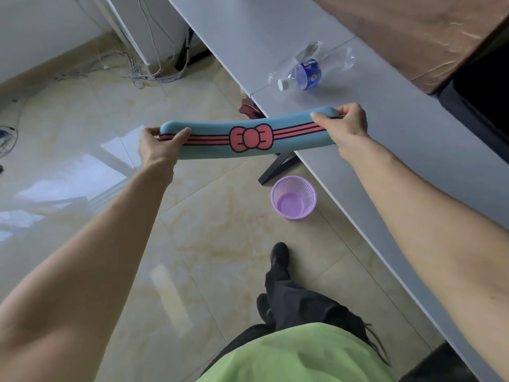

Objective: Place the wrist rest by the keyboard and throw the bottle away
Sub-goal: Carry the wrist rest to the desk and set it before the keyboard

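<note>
rest (249, 139) held in air over floor, at desk (385, 139) edge; left hand (158, 150) and right hand (344, 124) each clamped on one end. keyboard not in view. bottle (305, 73) lies on desk, bin (293, 197) below. neither step done.

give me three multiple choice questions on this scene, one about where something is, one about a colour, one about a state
1. Where is the plastic bottle?
A. in the bin
B. lying on the grey table
C. on the floor

2. What colour is the mesh bin on the floor?
A. purple
B. green
C. black

3. How is the wrist rest held?
A. by one hand in the middle
B. it lies flat on the table
C. by both hands, one at each end

Answers:
1. B, the bottle lies on its side on the tabletop.
2. A, its mesh wall and base are purple.
3. C, the left hand grips one end and the right hand the other.
</note>
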